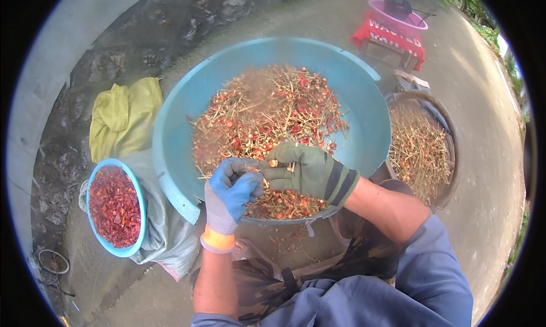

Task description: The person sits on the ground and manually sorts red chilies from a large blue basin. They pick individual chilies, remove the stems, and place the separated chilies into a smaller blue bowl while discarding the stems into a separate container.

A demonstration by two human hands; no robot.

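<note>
In front of me is a wide blue plastic tub with broken rim edges, holding a heap of what look like dried chilli stems with red scraps. Over its near side, my left hand, in a blue and grey glove with an orange cuff, pinches a small stem piece between thumb and finger. My right hand, in a green glove with dark stripes, is turned partly palm up beside it. A few stem bits with pale orange caps rest on its fingers. The fingertips of both hands nearly meet.
At left, a light-blue basin of dark red flakes sits on a grey sack, below a yellow-green sack. A basket of stems stands right. Farther back, a pink basin rests on a cloth-covered stool.
</note>
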